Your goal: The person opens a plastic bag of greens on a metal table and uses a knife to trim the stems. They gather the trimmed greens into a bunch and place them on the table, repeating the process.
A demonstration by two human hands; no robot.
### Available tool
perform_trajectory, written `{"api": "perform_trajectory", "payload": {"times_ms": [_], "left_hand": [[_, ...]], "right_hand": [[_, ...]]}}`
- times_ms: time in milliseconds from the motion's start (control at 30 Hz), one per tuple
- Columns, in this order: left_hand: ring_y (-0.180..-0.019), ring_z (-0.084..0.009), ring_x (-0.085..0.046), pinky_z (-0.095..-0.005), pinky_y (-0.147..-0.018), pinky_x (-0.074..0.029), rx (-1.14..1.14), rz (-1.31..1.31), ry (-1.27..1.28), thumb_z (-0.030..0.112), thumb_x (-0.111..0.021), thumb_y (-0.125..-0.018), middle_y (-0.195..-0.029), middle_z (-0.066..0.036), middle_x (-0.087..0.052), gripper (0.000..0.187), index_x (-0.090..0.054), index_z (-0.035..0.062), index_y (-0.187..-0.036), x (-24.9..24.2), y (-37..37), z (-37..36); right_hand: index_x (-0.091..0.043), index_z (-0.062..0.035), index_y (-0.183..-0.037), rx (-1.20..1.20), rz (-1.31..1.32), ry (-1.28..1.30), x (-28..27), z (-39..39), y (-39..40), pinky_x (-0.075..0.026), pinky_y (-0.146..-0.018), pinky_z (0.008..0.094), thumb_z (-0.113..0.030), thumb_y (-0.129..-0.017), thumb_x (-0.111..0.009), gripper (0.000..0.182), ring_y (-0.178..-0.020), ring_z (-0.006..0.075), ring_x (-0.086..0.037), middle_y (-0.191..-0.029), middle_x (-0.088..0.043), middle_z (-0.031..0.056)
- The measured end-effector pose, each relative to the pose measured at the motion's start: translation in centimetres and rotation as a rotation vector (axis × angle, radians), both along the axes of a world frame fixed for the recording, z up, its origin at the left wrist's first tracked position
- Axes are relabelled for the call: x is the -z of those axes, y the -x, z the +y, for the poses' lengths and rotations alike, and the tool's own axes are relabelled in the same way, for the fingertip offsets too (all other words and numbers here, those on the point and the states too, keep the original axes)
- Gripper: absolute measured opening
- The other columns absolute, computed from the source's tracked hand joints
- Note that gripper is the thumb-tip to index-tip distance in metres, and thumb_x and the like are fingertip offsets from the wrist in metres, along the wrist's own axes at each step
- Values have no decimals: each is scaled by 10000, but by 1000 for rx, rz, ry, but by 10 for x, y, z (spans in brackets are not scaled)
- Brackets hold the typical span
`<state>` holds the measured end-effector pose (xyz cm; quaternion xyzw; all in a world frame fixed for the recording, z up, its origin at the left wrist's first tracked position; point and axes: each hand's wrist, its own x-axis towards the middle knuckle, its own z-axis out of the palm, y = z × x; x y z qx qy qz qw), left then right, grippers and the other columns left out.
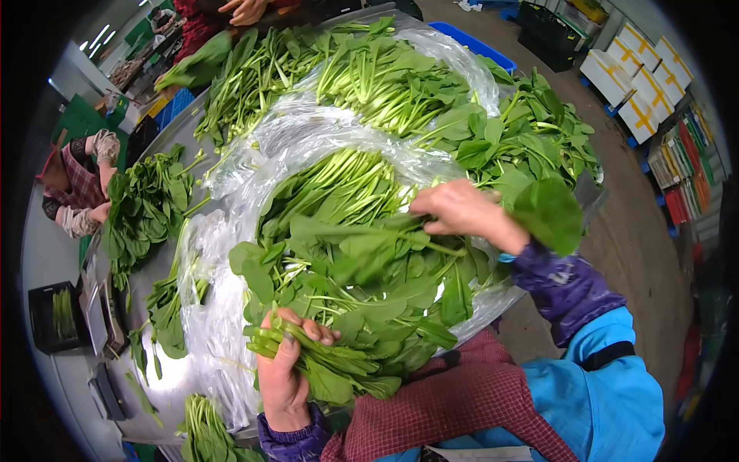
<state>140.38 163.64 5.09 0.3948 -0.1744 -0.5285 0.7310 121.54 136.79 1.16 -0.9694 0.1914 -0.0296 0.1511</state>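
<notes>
My left hand (283, 362) is wrapped round a bunch of leafy greens (339, 369), with the cut stem ends poking out at its left and the leaves spreading right. Over the pile, my right hand (458, 208) is closed, its fingers pinching a leafy green stalk. A large blurred leaf (548, 215) shows by the right wrist; its stem is partly hidden. Beneath both hands lies a heap of loose leafy greens (369, 258) on the table. Crumpled clear plastic sheeting (269, 138) runs between this heap and the other rows of greens (392, 85).
Across the table at left, a person's hands (100, 208) are at another bunch of greens (146, 204). A further person's hand (245, 11) shows at the top. A black crate (58, 317) stands at left, a blue tray (477, 48) behind, and white boxes (639, 85) at right.
</notes>
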Motion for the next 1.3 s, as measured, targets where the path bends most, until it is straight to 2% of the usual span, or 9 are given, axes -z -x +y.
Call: {"api": "perform_trajectory", "payload": {"times_ms": [100,167,333,533,633,667,900,1133,1300], "left_hand": [[-787,-249,-582,-462,-812,-486,-21,26,-19,196,-678,-809,-813,-104,-559,334,-448,32,-986,1,-2,1],[-783,-240,-580,-455,-800,-491,-57,21,-38,161,-698,-784,-810,-89,-551,358,-458,20,-1010,2,-1,1],[-758,-227,-567,-424,-746,-493,-81,-91,-82,71,-710,-735,-808,-72,-541,349,-488,6,-997,-6,7,-4],[-722,-223,-549,-379,-668,-470,-71,-137,-90,16,-687,-715,-802,-82,-533,279,-501,17,-923,-4,4,4],[-702,-220,-540,-371,-661,-463,-117,-148,-114,12,-666,-722,-791,-94,-531,250,-487,26,-895,-6,4,5],[-691,-216,-534,-369,-662,-460,-146,-158,-141,12,-656,-726,-780,-100,-528,243,-477,29,-889,-6,4,5],[-683,-205,-529,-366,-679,-453,-99,-177,-130,-1,-629,-742,-742,-99,-519,266,-452,27,-939,-4,6,-6],[-687,-195,-521,-350,-679,-452,-109,-241,-130,-16,-612,-758,-737,-96,-517,255,-449,28,-950,-9,6,-2],[-694,-196,-523,-345,-684,-451,-152,-220,-144,-17,-615,-758,-738,-99,-519,260,-450,28,-954,-5,3,2]], "right_hand": [[-667,-66,-885,92,-277,-52,-50,-1,18,-477,-594,359,-174,-703,-724,219,-649,237,-610,-703,-626,106],[-648,-31,-818,198,-377,-305,-89,3,30,-439,-526,292,-144,-730,-679,147,-546,133,-548,-641,-600,57],[-603,17,-848,250,-488,-532,-125,18,36,-440,-514,248,-155,-730,-682,224,-543,92,-533,-616,-547,15],[-506,46,-1133,491,-142,-156,-21,0,25,-457,-813,401,-232,-713,-718,547,-949,366,-589,-1015,-607,245],[-533,17,-1114,552,-247,-161,-16,-3,48,-456,-790,395,-199,-712,-710,490,-907,350,-602,-972,-626,211],[-587,9,-1024,577,-275,-244,-16,1,56,-467,-723,353,-161,-727,-685,356,-805,261,-626,-868,-647,142],[-656,-40,-871,488,-328,-458,6,46,64,-496,-667,341,-188,-762,-622,187,-690,244,-640,-777,-661,115],[-543,-61,-1088,450,126,-163,24,72,30,-482,-678,408,-361,-706,-702,511,-810,290,-610,-886,-609,130],[-498,-95,-1156,384,-23,-258,37,68,51,-487,-668,429,-314,-698,-720,555,-828,307,-604,-925,-591,135]]}}
